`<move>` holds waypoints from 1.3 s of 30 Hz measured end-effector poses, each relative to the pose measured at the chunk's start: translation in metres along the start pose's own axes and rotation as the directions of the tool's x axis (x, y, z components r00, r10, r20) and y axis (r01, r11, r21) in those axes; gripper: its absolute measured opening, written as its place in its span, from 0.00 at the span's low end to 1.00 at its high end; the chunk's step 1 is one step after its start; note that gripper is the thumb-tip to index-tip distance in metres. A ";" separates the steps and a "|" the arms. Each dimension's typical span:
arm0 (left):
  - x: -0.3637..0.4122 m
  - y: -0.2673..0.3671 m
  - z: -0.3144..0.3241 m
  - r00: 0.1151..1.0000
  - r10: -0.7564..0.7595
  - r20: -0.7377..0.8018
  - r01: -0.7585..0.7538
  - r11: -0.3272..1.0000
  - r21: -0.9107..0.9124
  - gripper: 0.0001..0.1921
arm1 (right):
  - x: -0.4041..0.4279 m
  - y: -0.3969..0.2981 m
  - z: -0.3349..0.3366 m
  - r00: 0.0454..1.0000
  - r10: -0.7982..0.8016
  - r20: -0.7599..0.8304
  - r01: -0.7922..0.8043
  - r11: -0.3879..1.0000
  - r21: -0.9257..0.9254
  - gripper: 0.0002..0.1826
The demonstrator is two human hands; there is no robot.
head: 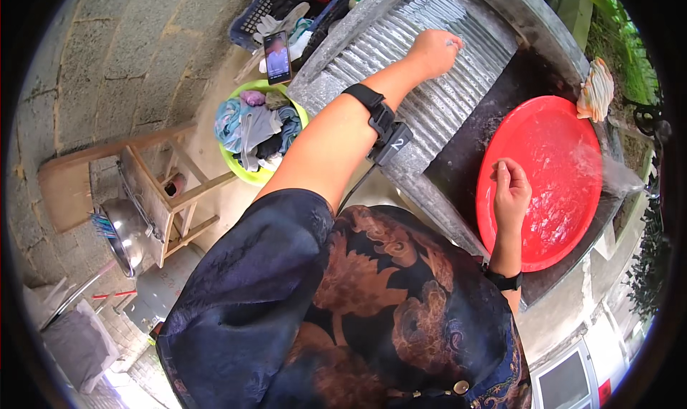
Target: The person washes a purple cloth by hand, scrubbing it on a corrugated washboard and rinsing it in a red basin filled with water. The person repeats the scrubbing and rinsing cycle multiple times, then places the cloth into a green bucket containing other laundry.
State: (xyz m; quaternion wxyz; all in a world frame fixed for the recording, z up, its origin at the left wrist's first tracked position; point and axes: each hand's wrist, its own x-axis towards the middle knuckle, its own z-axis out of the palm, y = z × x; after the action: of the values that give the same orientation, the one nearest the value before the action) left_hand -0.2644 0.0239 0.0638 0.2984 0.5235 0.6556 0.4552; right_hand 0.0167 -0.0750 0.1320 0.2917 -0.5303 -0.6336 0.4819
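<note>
My left hand (433,53) is curled into a fist over the wet ribbed washboard (410,84) of a stone laundry sink. A small pale bit shows at its fingers, too little to tell what it is. Over the near left side of a red plastic basin (561,194) is my right hand (512,189), fingers curled in and thumb against them, with nothing visible in it. Clear water (617,174) sprays into the basin from the right. The basin sits in the dark trough (469,146) of the sink, beside the washboard.
A crumpled cloth (596,89) lies on the sink's right rim. Left of the sink stand a lime-green basin (232,165) of clothes, a blue crate (252,25) with gloves, and a smartphone (277,57). A wooden stool (145,183) and metal bowl (126,237) are farther left.
</note>
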 end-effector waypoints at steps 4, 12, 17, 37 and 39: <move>0.003 0.027 0.054 0.921 -0.319 0.221 0.365 0.907 -0.211 0.14 | 0.023 0.020 -0.009 0.991 -0.130 -0.008 0.128 0.982 -0.139 0.12; -0.065 0.080 0.198 0.544 -0.116 0.831 0.523 0.822 -0.226 0.11 | 0.039 0.067 -0.089 0.988 -0.063 -0.140 0.011 0.938 -0.347 0.18; -0.080 0.098 0.223 0.653 -0.264 0.710 0.204 0.964 0.171 0.14 | 0.013 0.160 -0.137 0.940 0.288 -0.181 -0.338 0.847 -0.410 0.16; -0.093 0.115 0.274 0.744 -0.421 0.518 0.579 0.794 -0.186 0.16 | 0.032 0.187 -0.150 0.990 -0.054 -0.130 -0.062 0.661 -0.748 0.18; -0.090 0.108 0.266 0.740 -0.446 0.504 0.506 0.862 0.020 0.18 | 0.028 0.199 -0.144 0.953 0.081 -0.290 -0.259 0.712 -0.653 0.15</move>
State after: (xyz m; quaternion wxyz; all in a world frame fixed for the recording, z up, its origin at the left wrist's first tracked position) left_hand 0.0359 0.0175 0.0464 0.5917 0.4178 0.6413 0.2531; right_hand 0.2135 -0.0099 -0.0025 0.1043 -0.7110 -0.6739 0.1717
